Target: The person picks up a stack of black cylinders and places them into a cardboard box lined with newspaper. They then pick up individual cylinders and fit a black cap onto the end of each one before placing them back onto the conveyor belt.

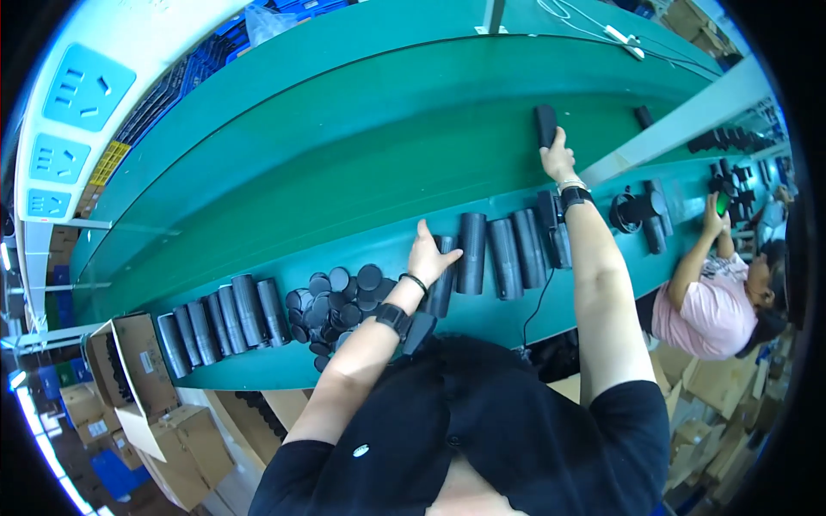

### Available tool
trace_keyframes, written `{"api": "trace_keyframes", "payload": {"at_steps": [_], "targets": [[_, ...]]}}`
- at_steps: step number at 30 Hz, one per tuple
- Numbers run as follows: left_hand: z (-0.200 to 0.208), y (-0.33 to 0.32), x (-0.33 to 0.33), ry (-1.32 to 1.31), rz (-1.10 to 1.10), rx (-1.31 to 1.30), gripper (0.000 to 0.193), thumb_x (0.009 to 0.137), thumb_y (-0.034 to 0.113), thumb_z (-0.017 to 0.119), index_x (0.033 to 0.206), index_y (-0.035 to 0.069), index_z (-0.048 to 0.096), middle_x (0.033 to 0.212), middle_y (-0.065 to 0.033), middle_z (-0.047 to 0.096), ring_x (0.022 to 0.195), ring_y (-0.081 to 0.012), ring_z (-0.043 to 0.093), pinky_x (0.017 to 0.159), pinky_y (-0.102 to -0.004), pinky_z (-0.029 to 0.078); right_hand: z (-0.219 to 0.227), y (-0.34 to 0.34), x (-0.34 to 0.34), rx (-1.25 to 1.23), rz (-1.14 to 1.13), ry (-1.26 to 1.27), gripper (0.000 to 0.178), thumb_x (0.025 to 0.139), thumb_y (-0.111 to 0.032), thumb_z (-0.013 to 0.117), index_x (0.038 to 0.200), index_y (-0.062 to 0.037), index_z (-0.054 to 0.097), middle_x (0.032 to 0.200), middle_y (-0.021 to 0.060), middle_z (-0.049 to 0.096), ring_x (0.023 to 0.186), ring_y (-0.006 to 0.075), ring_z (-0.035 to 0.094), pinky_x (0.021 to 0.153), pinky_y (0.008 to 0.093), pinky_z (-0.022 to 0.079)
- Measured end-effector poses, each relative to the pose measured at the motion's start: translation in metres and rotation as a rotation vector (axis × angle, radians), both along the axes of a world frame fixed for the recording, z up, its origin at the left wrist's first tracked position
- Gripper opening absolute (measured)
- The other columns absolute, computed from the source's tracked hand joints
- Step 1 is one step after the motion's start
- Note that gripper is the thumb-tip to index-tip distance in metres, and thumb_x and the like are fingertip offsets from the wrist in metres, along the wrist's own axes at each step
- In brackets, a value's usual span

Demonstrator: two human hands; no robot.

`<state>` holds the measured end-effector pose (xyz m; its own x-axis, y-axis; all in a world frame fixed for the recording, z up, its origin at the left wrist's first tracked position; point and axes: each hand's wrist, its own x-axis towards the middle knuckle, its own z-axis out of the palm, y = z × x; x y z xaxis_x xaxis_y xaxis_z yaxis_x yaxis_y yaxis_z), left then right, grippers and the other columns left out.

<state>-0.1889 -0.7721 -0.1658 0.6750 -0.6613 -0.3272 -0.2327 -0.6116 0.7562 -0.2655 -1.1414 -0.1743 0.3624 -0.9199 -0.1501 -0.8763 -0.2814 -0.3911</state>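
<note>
Over the green belt, my right hand [558,158] is closed on the near end of a black cylinder [545,125]. My left hand [426,261] has its thumb and forefinger spread apart. It hovers at the top of an upright-looking black cylinder [441,292]; whether it touches the cylinder I cannot tell. Right beside it are several more black cylinders, among them a ribbed one [505,258] and a taller one [471,254]. Left of my left forearm lies a heap of round black discs [348,295].
Several black cylinders [225,318] line the table's left end, near an open cardboard box [142,361]. A pale metal post [680,129] slants across on the right. Beyond it sits a person in a pink shirt [707,314]. A power strip [624,41] with cables lies at the far edge.
</note>
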Motion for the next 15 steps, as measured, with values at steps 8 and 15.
{"api": "trace_keyframes", "payload": {"at_steps": [8, 15], "targets": [[0.075, 0.042, 0.018, 0.462, -0.226, -0.39, 0.064, 0.072, 0.003, 0.078, 0.128, 0.006, 0.046, 0.12, -0.0051, 0.056, 0.113, -0.0148, 0.053, 0.1, -0.0309, 0.041, -0.042, -0.007, -0.021, -0.613, 0.13, 0.22, 0.062, 0.084, -0.01, 0.058, 0.141, -0.0233, 0.039, 0.133, 0.0268, 0.041, 0.122, 0.0444, 0.041, 0.097, 0.0518, 0.041], [0.067, 0.06, 0.011, 0.507, -0.262, -0.541, 0.063, 0.075, 0.001, 0.074, 0.129, 0.01, 0.043, 0.128, -0.0039, 0.045, 0.124, -0.0152, 0.042, 0.105, -0.031, 0.033, 0.093, 0.183, -0.009, 1.075, 0.674, -0.623, 0.025, 0.092, -0.015, 0.06, 0.115, -0.0045, 0.061, 0.087, -0.0008, 0.064, 0.079, 0.0072, 0.06, 0.072, 0.025, 0.05]]}}
